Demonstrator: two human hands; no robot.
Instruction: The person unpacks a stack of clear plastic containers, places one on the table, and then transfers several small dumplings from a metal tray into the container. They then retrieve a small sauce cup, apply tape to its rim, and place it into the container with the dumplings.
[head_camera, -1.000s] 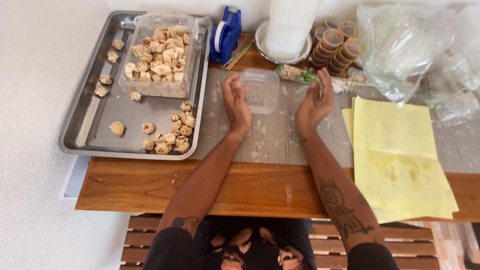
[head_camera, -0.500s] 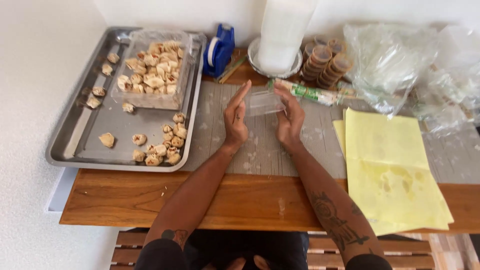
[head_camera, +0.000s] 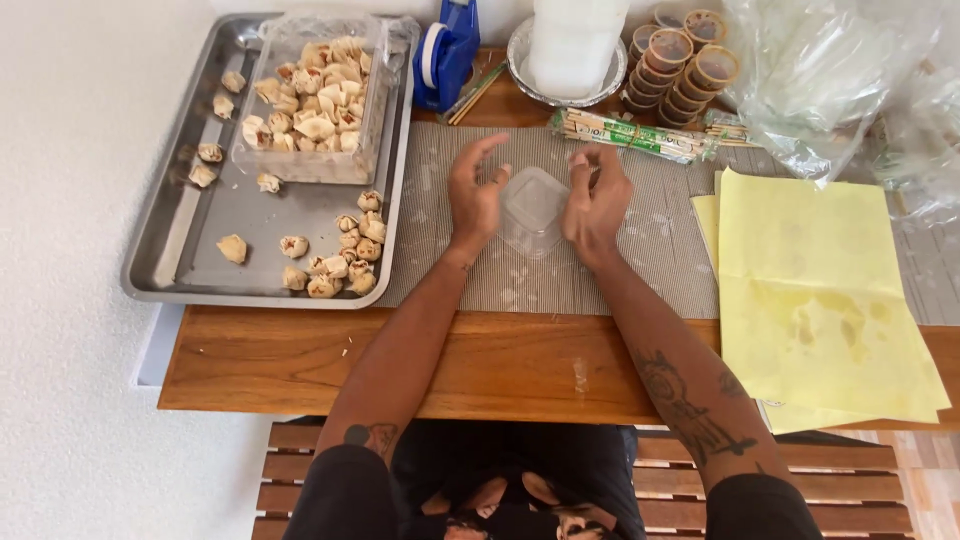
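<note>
1. Two hands work at one small clear plastic container (head_camera: 532, 208) on the grey ribbed mat (head_camera: 640, 270), near the table's front edge. The left hand (head_camera: 474, 195) is spread, fingers curled loosely beside the container's left wall; the right hand (head_camera: 597, 200) grips the right wall with bent fingers. Whether the left fingertips touch the plastic cannot be told.
2. Risk — the thin container may buckle or skid, since only one hand clearly holds it and the walls look flexible.
3. Risk — crumbs scattered on the mat around the container can get inside it or under its base, leaving it unsteady.
4. Yellow paper sheets (head_camera: 820, 300) lie just right of the right forearm and overhang the wooden table (head_camera: 300, 360); a sweep of the elbow may push them off.
5. Further left, loose dumplings (head_camera: 345, 255) sit on the metal tray (head_camera: 180, 250), which overhangs the table edge slightly — a knock may tip it.
6. At the far side, a chopstick bundle (head_camera: 625, 133), stacked sauce cups (head_camera: 680, 65) and a blue tape dispenser (head_camera: 447, 55) crowd together; a long reach over the container may topple the cups.
</note>
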